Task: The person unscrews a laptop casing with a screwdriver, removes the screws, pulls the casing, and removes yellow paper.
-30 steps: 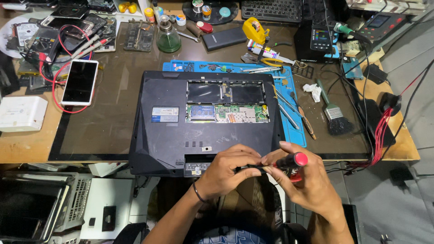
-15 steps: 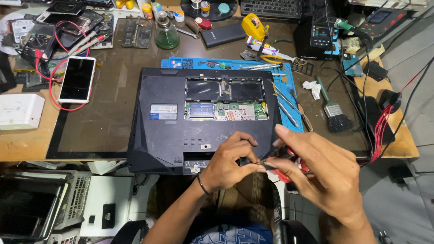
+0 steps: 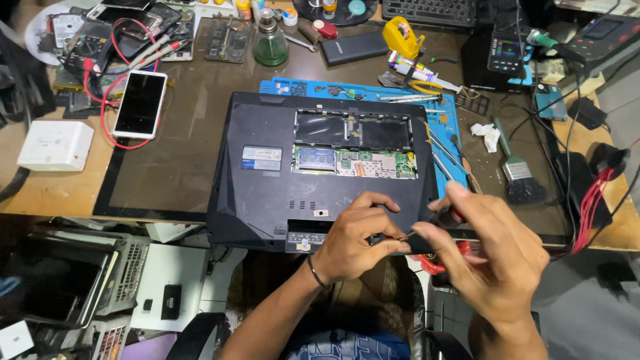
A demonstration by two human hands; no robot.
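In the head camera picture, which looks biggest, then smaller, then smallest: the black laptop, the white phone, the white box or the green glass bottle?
Largest to smallest:
1. Black laptop, by far.
2. White box and white phone: they look about alike, so no ranking.
3. Green glass bottle, smallest.

screwdriver (image 3: 448, 217) mostly hidden — tip unclear

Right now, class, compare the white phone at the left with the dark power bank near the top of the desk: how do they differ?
The white phone has a white frame round a black screen; the power bank is dark all over. The white phone lies nearly upright in the view, with a red wire curving round it; the power bank lies slanted, with no wire on it. Both are flat slabs lying on the desk, untouched by either hand.
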